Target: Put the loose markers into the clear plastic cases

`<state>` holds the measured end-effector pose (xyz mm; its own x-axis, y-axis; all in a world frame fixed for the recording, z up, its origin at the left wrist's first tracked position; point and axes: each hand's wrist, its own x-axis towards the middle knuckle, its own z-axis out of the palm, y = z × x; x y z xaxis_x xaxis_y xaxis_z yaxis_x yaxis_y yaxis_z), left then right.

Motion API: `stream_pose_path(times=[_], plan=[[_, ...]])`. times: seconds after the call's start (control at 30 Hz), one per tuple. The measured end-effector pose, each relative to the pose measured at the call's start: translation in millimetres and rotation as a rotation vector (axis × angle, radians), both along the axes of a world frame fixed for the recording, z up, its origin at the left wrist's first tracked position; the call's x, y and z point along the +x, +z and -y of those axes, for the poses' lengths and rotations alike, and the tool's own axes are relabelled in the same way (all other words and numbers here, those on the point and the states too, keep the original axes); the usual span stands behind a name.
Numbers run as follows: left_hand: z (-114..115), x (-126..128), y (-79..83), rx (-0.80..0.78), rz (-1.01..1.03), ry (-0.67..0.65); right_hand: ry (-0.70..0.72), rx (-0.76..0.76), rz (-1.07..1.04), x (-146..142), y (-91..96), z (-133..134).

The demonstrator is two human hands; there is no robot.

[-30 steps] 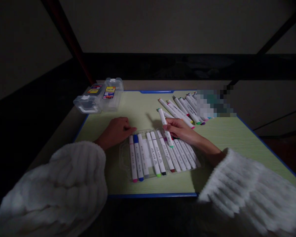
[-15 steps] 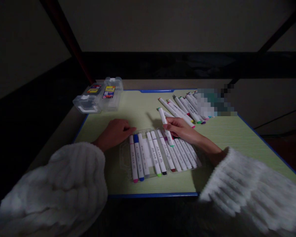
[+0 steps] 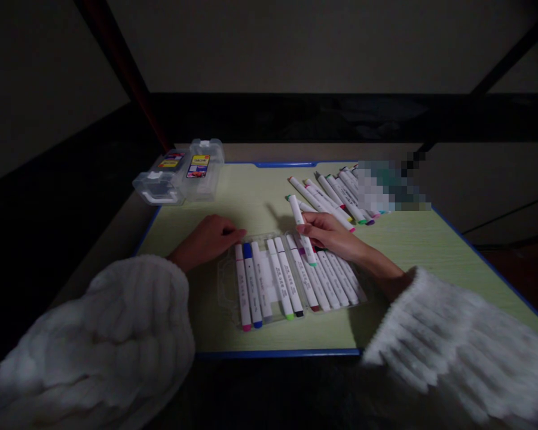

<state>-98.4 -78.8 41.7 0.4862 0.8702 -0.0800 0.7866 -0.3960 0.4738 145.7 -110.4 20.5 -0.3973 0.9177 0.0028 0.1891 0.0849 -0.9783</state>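
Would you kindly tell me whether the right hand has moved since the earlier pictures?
No, not visibly: the right hand, holding a marker, keeps its place relative to the blue far-edge strip.

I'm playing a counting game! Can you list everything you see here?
Held marker: one, white with green end, in the right hand
Markers in the case: about ten, mostly white, side by side
Open case: one, clear, under those markers
Loose markers: at least six, white with coloured ends, far right; blurring hides some
Boxes: two, clear with colourful labels, far left
Table: one, pale green with blue edge, middle
Pole: one, dark red, upper left
Sleeves: two, white, lower left and right
Hands: two, bare; left hand beside the case
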Motion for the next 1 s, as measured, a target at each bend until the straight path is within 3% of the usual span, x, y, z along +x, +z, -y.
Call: stream_pose_path(times=[0.43, 0.6, 1.0], plan=[[-4.1, -3.4, -3.9, -0.063, 0.044, -0.021, 0.004, 0.004, 0.002, 0.7, -1.5, -0.4], [-7.1, -7.0, -6.4, -0.169, 0.117, -0.037, 0.003, 0.003, -0.002, 0.4, -1.6, 0.4], [-7.8, -9.5, 0.8, -0.265, 0.186, -0.062, 0.000, -0.015, -0.004, 1.1, -3.2, -0.2]])
